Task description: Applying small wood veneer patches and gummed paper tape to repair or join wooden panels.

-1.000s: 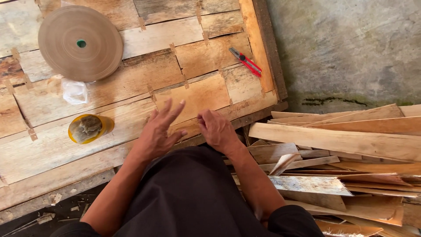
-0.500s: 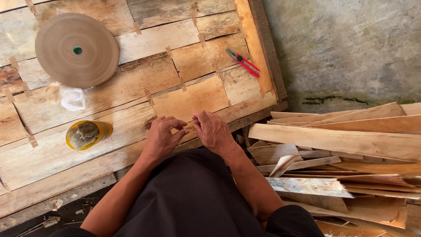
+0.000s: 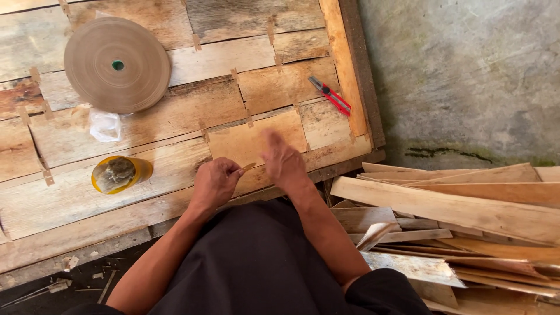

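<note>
My left hand (image 3: 214, 182) is closed around a short strip of brown paper tape (image 3: 247, 168), whose end sticks out toward the right. My right hand (image 3: 284, 161) lies flat, fingers apart and blurred, on a pale veneer sheet (image 3: 256, 139) near the front edge of the wooden work table (image 3: 344, 70). The veneer pieces on the table are joined by small tape tabs. A black cloth covers my lap below both hands.
A large roll of brown tape (image 3: 116, 64) lies at the back left. A yellow cup (image 3: 119, 174) and a crumpled plastic bag (image 3: 105, 125) sit left of my hands. A red utility knife (image 3: 330, 94) rests at the right. Stacked veneer strips (image 3: 455, 216) lie on the right.
My left hand closed from spread fingers into a pinch on the tape strip. My right hand moved up from the table edge onto the veneer sheet.
</note>
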